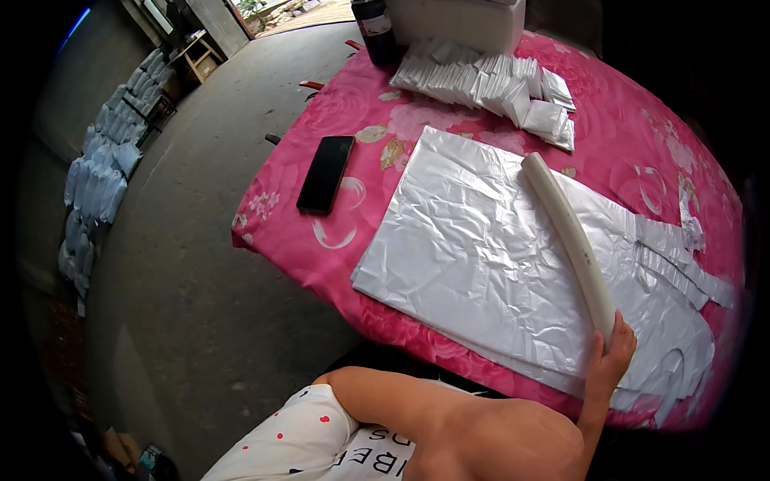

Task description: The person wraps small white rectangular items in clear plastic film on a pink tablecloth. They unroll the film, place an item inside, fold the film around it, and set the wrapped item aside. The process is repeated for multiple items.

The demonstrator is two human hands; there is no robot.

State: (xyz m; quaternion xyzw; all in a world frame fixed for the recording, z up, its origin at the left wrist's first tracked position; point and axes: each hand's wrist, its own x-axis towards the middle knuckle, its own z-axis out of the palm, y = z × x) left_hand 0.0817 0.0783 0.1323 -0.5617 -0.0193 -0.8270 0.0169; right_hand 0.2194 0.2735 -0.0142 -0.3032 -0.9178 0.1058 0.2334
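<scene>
- Head view: my right hand (pixel 611 357) wraps the near end of the white tube (pixel 568 239), which lies on the plastic bags (pixel 481 248); its long axis runs away from my hand, up-left.
- My left hand is out of sight.

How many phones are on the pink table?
1. The black phone lies flat on the pink tablecloth, left of the white plastic bags. No others show.
</scene>
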